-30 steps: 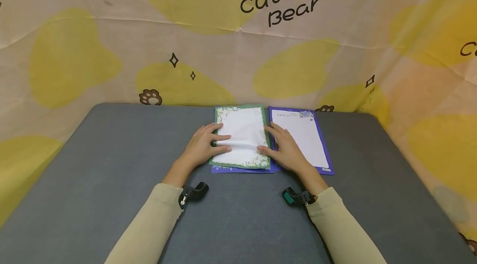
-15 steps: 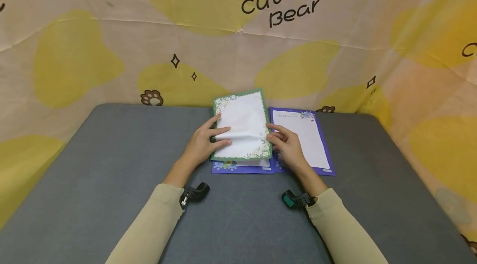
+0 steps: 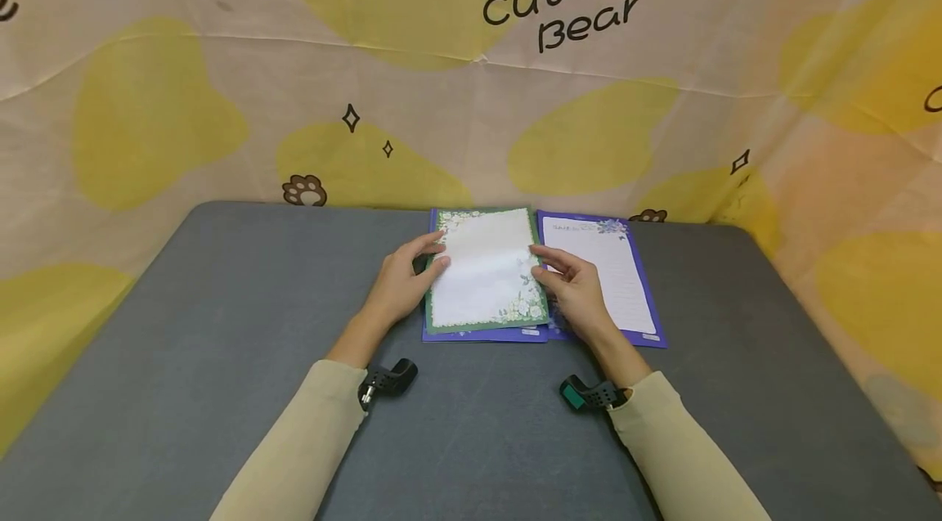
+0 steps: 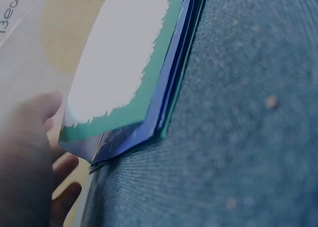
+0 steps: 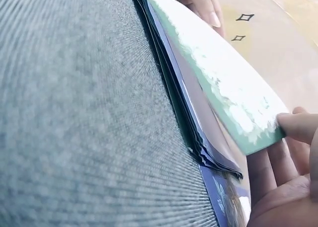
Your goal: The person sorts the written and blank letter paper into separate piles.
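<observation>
A green-bordered sheet of floral letter paper (image 3: pixel 482 276) lies nearly flat over a stack of papers (image 3: pixel 486 335) with a blue-purple border at its top. In both wrist views the sheet stands slightly raised off the stack's layered edges (image 5: pixel 186 113). My left hand (image 3: pixel 396 285) holds the sheet's left edge, thumb (image 3: pixel 439 266) near the border; its exact finger contact is partly hidden. On the other side, my right hand (image 3: pixel 577 294) pinches the right edge, with its thumb (image 5: pixel 295 125) on top and fingers underneath.
A second blue-bordered letter sheet (image 3: pixel 603 284) lies just right of the stack, partly under my right hand. The grey table (image 3: pixel 471 431) ends at a patterned cloth backdrop (image 3: pixel 412 96) close behind the papers. Black bands (image 3: pixel 393 378) sit at both wrists.
The green-bordered sheet was lifted and tilted half a second ago and has come back down onto the stack, slightly to the right. My left fingers have drawn back toward its left edge.
</observation>
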`<action>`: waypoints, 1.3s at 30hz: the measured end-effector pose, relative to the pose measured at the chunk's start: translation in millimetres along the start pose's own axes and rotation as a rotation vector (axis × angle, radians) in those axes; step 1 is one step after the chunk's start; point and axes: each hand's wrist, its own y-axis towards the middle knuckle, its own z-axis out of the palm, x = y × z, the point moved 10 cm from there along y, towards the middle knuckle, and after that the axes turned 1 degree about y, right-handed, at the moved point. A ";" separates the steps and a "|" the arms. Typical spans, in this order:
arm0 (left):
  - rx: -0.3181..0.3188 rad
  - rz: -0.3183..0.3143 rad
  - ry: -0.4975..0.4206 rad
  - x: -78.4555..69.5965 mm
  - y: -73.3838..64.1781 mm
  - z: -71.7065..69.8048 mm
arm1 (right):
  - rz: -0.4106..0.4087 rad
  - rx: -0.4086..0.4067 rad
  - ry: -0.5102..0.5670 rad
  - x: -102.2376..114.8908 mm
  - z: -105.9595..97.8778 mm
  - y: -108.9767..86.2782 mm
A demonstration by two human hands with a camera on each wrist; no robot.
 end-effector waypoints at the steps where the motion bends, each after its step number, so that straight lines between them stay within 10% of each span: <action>1: -0.024 -0.003 -0.019 0.2 0.0 -2.2 | -0.002 -0.002 0.002 0.7 -0.1 -0.1; 8: -0.121 -0.127 -0.058 9.6 -2.3 -12.1 | -0.011 -0.035 -0.006 2.8 -2.7 0.1; 17: -0.153 -0.005 -0.062 -4.1 -0.9 -12.3 | -0.020 -0.070 -0.091 3.7 -5.3 -1.4; 27: 0.011 0.023 -0.081 -3.7 -2.8 3.4 | -0.016 -0.008 -0.261 -0.3 1.2 -3.9; 39: 0.048 -0.028 -0.086 5.7 1.6 9.6 | -0.054 0.037 -0.390 0.9 4.7 -2.1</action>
